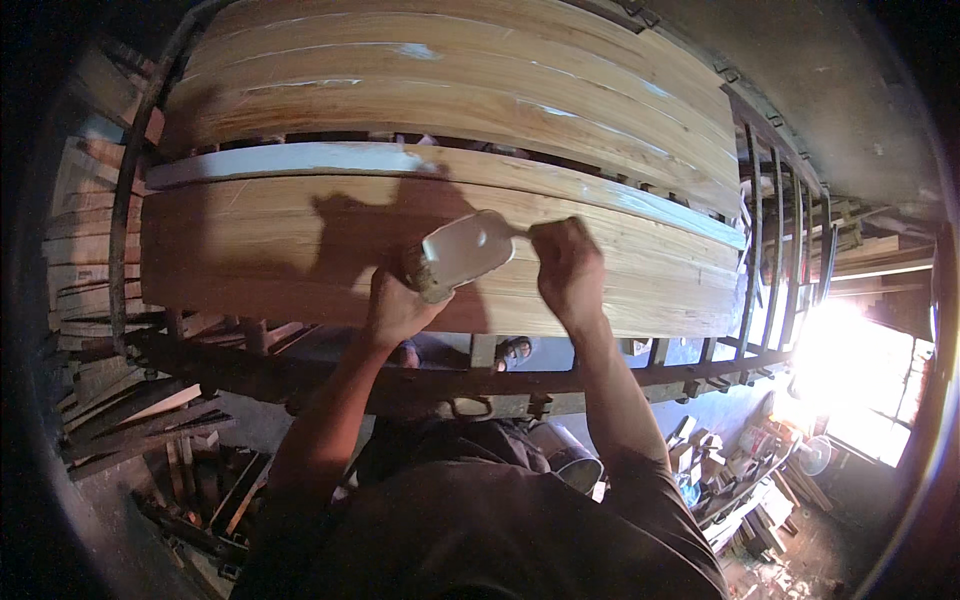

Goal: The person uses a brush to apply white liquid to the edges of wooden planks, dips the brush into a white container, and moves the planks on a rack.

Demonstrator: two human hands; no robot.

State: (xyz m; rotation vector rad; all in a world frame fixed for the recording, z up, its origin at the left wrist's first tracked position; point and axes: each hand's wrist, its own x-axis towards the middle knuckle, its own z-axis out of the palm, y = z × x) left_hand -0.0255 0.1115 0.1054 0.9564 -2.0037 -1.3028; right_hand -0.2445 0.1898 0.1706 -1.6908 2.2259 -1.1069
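Over the near edge of a wooden panel of joined boards (250, 240), my left hand (400, 308) is wrapped round a cut-open container (465, 258), tilted, with pale liquid inside. Crusted residue coats its lower left rim. My right hand (570, 278) is closed on a thin handle (522, 232) that reaches the container's right rim; the tool's working end cannot be made out. Just beyond the panel, a board edge (290, 158) carries a wet white coating, thick on the left and thinner towards the right.
More boards (450, 65) with white smears lie across the far side. A dark metal frame (700, 372) with upright bars surrounds the panels. Scrap wood (150, 410) is heaped at lower left, offcuts (745, 490) at lower right. A bucket (572, 462) stands near my body.
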